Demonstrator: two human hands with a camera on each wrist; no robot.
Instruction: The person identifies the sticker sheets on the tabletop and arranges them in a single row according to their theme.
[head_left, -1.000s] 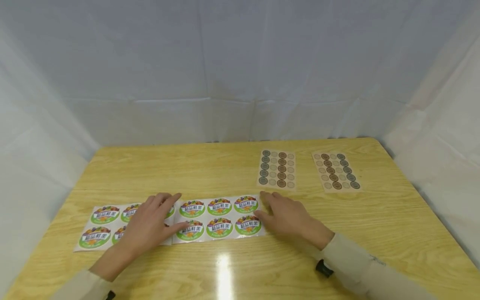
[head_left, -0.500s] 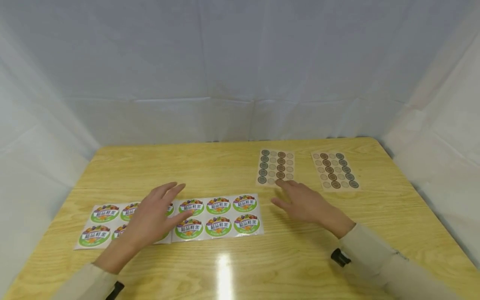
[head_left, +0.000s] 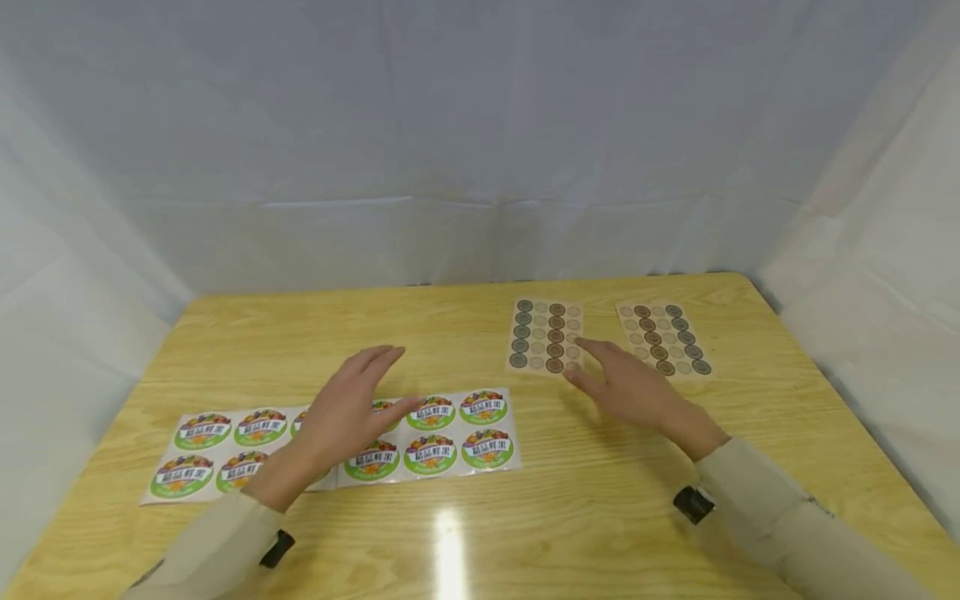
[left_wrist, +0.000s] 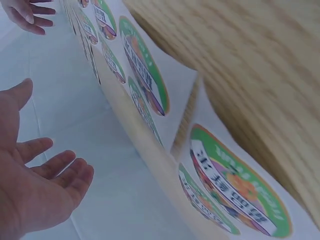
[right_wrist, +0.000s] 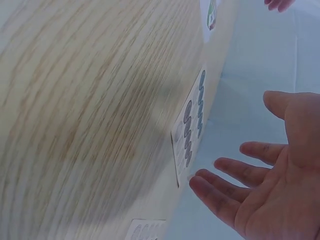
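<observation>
Two white sheets of oval green fruit stickers lie side by side across the left half of the table: a left fruit sticker sheet [head_left: 187, 454] and a right fruit sticker sheet [head_left: 463, 423]. My left hand [head_left: 337, 421] hovers above where they meet, partly covering both; its fingers are extended and hold nothing. In the left wrist view a narrow gap separates the sheets, whose edges curl up slightly. My right hand [head_left: 637, 392], with fingers spread and nothing held, is over the table near two small sheets of round stickers, a left one [head_left: 540, 333] and a right one [head_left: 667, 337].
The wooden table [head_left: 570, 533] has a bright light reflection near its front. A pale cloth curtain [head_left: 465, 150] hangs behind the table and along both sides. Both sleeves carry a dark wrist device, such as the right wrist device [head_left: 694, 503].
My right hand has left the right edge of the fruit stickers and moved right and away, toward the round stickers. The left hand has lifted and shifted right. The sheets stay in place.
</observation>
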